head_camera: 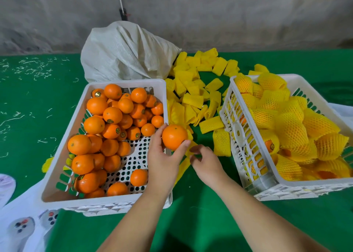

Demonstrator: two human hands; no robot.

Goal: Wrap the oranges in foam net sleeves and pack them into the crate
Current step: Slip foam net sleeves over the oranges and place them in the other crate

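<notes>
Two white crates sit on our green table (200,223). At lower left of the frame, the left crate (107,204) holds loose oranges (112,115); at right, the right crate (286,188) holds oranges wrapped in sleeves (290,129). At centre, our left hand (164,164) grips one bare orange (174,136) over the left crate's right rim, fingers curled round it. Just beside it, our right hand (205,161) pinches a yellow foam net sleeve (191,147). More empty sleeves (193,99) lie scattered between the crates, near a white sack (122,55) at upper centre.
</notes>
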